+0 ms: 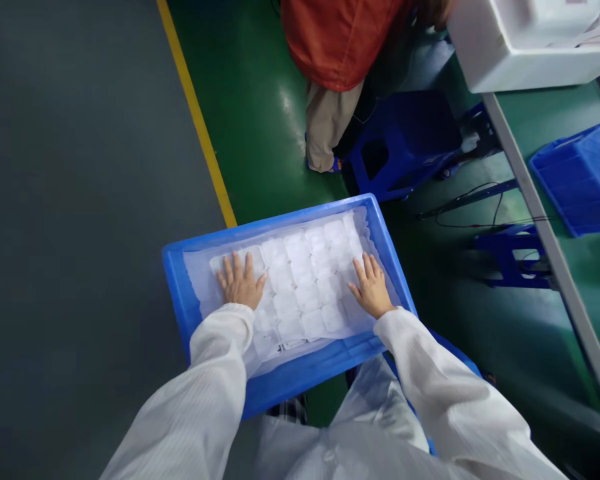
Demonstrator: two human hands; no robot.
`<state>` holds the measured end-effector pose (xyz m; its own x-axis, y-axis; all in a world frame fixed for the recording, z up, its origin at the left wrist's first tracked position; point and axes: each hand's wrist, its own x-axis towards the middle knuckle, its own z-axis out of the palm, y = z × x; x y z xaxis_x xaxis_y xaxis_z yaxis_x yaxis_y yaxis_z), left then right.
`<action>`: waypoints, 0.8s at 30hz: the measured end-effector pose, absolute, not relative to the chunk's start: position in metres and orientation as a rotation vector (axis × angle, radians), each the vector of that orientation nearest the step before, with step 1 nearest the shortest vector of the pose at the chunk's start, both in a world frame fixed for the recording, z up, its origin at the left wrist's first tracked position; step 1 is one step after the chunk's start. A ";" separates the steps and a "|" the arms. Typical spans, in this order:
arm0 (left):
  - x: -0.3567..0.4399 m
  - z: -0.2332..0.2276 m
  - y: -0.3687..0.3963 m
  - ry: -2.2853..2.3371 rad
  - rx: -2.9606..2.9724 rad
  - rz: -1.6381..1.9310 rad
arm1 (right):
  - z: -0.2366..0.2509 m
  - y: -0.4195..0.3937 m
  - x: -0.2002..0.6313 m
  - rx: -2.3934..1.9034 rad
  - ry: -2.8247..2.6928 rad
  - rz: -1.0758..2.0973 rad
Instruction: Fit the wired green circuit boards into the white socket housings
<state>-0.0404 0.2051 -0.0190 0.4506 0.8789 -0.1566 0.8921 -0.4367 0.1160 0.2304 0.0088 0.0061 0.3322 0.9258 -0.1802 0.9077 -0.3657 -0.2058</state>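
In front of me is a blue plastic crate, tilted in the view. Inside it lies a thin white sheet over rows of pale, rounded square pieces, whose kind I cannot make out. My left hand rests flat with spread fingers on the sheet at the crate's left side. My right hand lies on the sheet near the right wall, its fingers apart. Neither hand grips anything.
A person in a red top is beyond the crate, near a blue stool. To the right runs a green-topped table with a white foam box and a blue bin. A yellow line crosses the floor.
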 end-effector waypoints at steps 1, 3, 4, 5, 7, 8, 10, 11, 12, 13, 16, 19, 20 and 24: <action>-0.047 -0.014 0.197 1.565 2.509 -0.122 | 0.013 -0.009 0.226 -2.501 -1.766 0.452; -0.063 -0.006 0.175 1.498 2.510 -0.228 | 0.021 -0.043 0.220 -2.512 -1.805 0.553; -0.072 -0.003 0.161 1.428 2.514 -0.314 | 0.023 -0.057 0.219 -2.527 -1.809 0.607; -0.080 -0.001 0.147 1.349 2.516 -0.410 | 0.023 -0.068 0.218 -2.544 -1.810 0.659; -0.097 0.001 0.120 1.246 2.503 -0.572 | 0.023 -0.081 0.221 -2.566 -1.823 0.748; -0.104 0.002 0.109 1.215 2.488 -0.637 | 0.022 -0.083 0.224 -2.570 -1.843 0.792; -0.112 0.001 0.093 1.203 2.445 -0.718 | 0.022 -0.080 0.229 -2.550 -1.910 0.900; -0.114 0.001 0.088 1.207 2.417 -0.735 | 0.022 -0.077 0.231 -2.522 -1.954 0.964; -0.115 0.001 0.085 1.202 2.387 -0.742 | 0.022 -0.074 0.234 -2.482 -2.000 1.028; -0.113 0.001 0.083 1.180 2.355 -0.744 | 0.022 -0.071 0.235 -2.430 -2.048 1.089; -0.107 -0.002 0.078 0.980 2.265 -0.778 | 0.018 -0.066 0.238 -2.277 -2.172 1.234; -0.101 -0.011 0.071 0.794 2.190 -0.871 | 0.009 -0.066 0.240 -2.238 -2.244 1.317; -0.100 -0.015 0.068 0.769 2.170 -0.909 | 0.005 -0.066 0.242 -2.249 -2.253 1.331; -0.096 -0.027 0.063 0.790 2.136 -1.007 | -0.009 -0.066 0.246 -2.314 -2.242 1.359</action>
